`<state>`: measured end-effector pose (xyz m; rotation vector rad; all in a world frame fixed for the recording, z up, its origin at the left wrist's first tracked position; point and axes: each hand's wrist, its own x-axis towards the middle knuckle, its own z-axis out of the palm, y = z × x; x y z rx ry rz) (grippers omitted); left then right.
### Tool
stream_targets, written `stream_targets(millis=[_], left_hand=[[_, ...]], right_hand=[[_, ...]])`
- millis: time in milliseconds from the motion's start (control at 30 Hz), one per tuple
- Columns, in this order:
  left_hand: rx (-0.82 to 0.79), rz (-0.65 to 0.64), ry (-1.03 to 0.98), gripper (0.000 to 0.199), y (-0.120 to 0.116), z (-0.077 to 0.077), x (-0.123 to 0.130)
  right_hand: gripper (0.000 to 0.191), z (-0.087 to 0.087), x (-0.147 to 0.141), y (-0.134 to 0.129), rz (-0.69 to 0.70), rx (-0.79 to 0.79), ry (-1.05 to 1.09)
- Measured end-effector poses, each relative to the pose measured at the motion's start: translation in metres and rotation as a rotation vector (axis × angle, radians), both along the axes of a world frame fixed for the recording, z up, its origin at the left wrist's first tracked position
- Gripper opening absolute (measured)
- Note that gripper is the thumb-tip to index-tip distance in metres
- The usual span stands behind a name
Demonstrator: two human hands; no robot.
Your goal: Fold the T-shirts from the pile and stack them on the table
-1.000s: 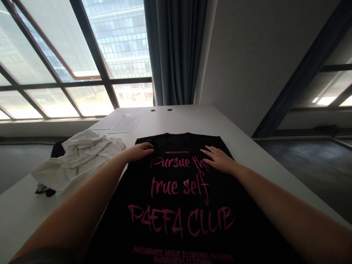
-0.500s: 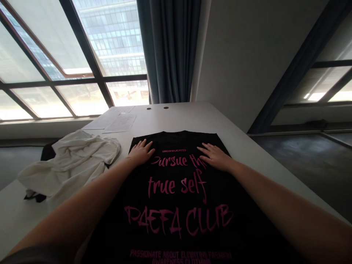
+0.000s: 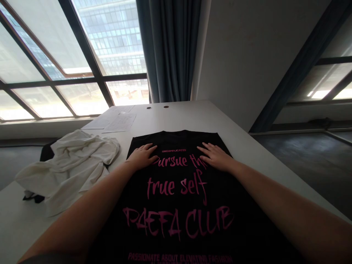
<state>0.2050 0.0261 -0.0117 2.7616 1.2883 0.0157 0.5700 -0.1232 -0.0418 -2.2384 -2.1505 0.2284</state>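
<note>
A black T-shirt (image 3: pixel 176 198) with pink lettering lies spread on the white table, its neckline toward the far end. My left hand (image 3: pixel 143 156) rests on its upper left part, beside the first line of large script, with fingers stretched out. On the upper right part lies my right hand (image 3: pixel 216 157), flat with fingers apart, covering the end of that same line. Neither hand grips the cloth. The shirt's lower edge runs out of view at the bottom, and my forearms hide parts of its sides.
A crumpled white garment (image 3: pixel 74 157) with dark cloth beneath it lies at the left of the white table (image 3: pixel 189 115). Sheets of paper (image 3: pixel 119 121) are at the far left. Behind the table hang blue-grey curtains (image 3: pixel 170 51) between the windows and a wall.
My left hand has slid slightly right and turned inward on the shirt, its fingers now pointing more to the right. The right hand has stayed in place.
</note>
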Motion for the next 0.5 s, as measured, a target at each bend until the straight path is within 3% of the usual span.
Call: stream_targets(millis=[100,200,367,433,500], left_hand=[[0.15,0.138,-0.057,0.055,-0.012,0.006,0.011],[0.137,0.192,-0.051,0.035,-0.012,0.008,0.021],[0.078,0.033,-0.154,0.027,-0.001,0.008,0.013],[0.053,-0.042,-0.204,0.03,0.002,0.007,0.008],[0.076,-0.026,-0.22,0.04,0.005,0.004,0.005]], right_hand=[[0.074,-0.001,0.001,0.0,-0.002,-0.001,-0.004],[0.074,-0.002,0.001,0.001,-0.002,-0.007,-0.008],[0.074,-0.001,0.0,0.001,-0.001,-0.004,-0.013],[0.074,-0.002,0.001,0.002,0.005,-0.003,-0.016],[0.074,-0.003,0.002,0.003,0.01,0.005,-0.011]])
